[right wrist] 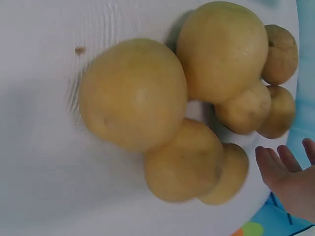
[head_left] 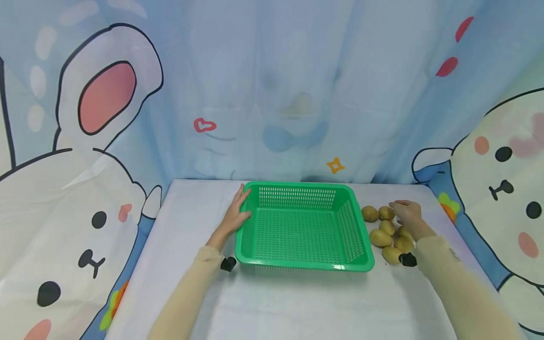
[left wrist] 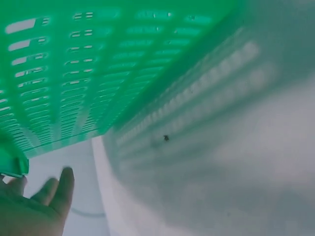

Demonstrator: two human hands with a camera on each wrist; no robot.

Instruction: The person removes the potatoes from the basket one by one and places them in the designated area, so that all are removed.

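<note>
A green plastic basket [head_left: 303,268] with slotted walls stands on the white tabletop, with nothing inside it. My left hand [head_left: 234,215] touches the basket's left rim, thumb on the edge and fingers extended by the far left corner. In the left wrist view, that hand [left wrist: 42,206] shows spread fingers beside the basket wall [left wrist: 74,73]. Right of the basket lies a loose group of several potatoes [head_left: 380,238]. Beside its far right side is my right hand [head_left: 407,211]. Seen from the right wrist, this hand [right wrist: 290,184] has its fingers loosely extended, apart from the potatoes [right wrist: 133,96].
A white cloth [head_left: 297,307] covers the table. Behind it hangs a light blue curtain [head_left: 238,85] with cartoon animals, also along both sides. A small dark speck [left wrist: 166,138] lies on the cloth near the basket, and a brown crumb [right wrist: 79,50] near the potatoes.
</note>
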